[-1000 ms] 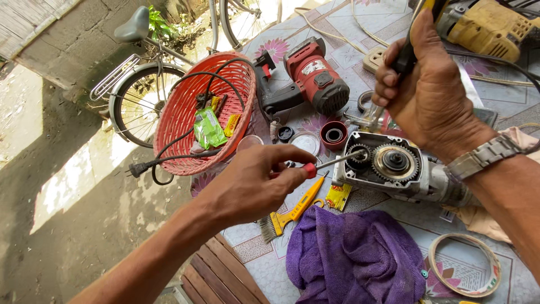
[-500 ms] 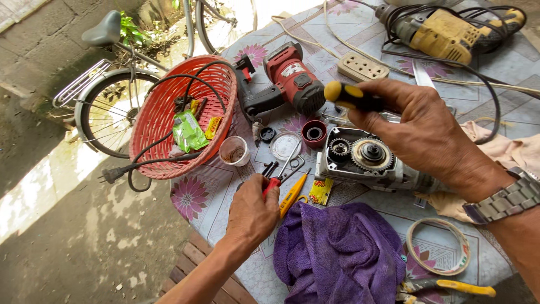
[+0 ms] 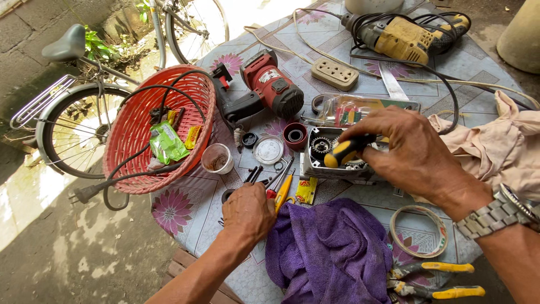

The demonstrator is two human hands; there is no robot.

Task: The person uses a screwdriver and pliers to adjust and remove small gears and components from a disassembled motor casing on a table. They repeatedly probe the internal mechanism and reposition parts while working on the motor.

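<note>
Gearbox point(image 3: 332, 160) lies open with gears bare, right hand point(image 3: 413, 155) gripping the screwdriver point(image 3: 344, 153), left hand point(image 3: 247, 213) fingers curled among small tools point(image 3: 275, 183), reassembly undone.

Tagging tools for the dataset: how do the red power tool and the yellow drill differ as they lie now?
The red power tool lies near the red basket, its front end open with parts spread on the table; the yellow drill lies at the far edge, seemingly whole. The red one is stubby and dark-handled; the yellow one is longer, with black cable heaped around it. Neither hand touches them; both lie on their sides.
</note>
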